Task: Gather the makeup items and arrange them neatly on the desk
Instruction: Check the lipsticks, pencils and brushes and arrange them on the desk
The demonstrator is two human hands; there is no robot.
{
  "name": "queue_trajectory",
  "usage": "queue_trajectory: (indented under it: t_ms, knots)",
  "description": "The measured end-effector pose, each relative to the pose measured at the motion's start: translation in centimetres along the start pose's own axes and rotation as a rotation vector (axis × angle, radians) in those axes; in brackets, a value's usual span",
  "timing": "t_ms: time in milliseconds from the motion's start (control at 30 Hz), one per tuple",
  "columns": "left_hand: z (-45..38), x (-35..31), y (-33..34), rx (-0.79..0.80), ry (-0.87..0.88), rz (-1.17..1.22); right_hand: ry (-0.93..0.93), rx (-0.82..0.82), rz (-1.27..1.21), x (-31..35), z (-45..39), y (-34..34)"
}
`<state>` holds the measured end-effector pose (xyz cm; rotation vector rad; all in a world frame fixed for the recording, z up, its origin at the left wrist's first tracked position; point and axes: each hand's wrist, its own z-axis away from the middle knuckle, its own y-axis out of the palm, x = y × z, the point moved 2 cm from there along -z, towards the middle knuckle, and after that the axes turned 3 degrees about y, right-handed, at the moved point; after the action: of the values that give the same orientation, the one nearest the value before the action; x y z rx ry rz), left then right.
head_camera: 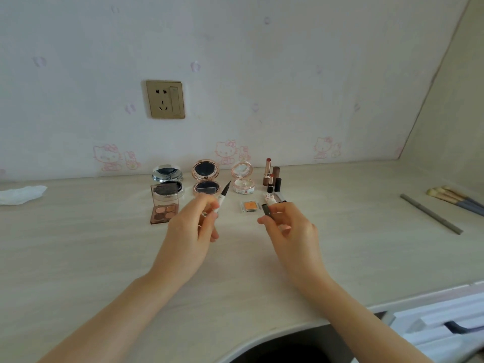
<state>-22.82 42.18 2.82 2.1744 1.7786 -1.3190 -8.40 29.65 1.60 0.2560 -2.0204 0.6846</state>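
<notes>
My left hand [192, 226] pinches an uncapped eyeliner pen [223, 196], its dark tip pointing up and away. My right hand [288, 229] grips the pen's dark cap [266, 208], held apart from the pen. Along the wall stand open compacts: a silver one [167, 176], a rose-gold one [206, 177] and a pale pink one [243, 177]. An eyeshadow palette [164, 209] lies open at the left. A small orange blush pan [249, 206] lies between my hands. Open lipsticks [269, 174] stand at the right of the row.
A grey pencil [430, 214] and several makeup brushes [455, 199] lie at the desk's far right. A crumpled white tissue [22, 194] sits at the far left. A wall socket [165, 99] is above the compacts. The desk's [104, 258] curved front edge runs below my forearms.
</notes>
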Motion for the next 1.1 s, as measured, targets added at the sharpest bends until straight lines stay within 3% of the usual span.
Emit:
queue_trajectory:
  t_ms: [333, 667, 867, 1100]
  knots:
    - [-0.6, -2.1, 3.1, 0.107, 0.035, 0.053, 0.005, -0.022, -0.026, -1.7, -1.2, -4.6]
    - [-3.1, -6.1, 10.7, 0.212, 0.142, -0.097, -0.008, -0.054, 0.185, -5.1, -4.3, -10.1]
    - [-5.4, -7.9, 16.0, 0.237, 0.226, -0.246, 0.055, -0.018, 0.372, -8.0, -6.7, -11.9]
    - [-6.8, -7.0, 19.7, 0.447, 0.191, -0.561, -0.084, 0.1, 0.633, -9.8, -7.6, -11.8]
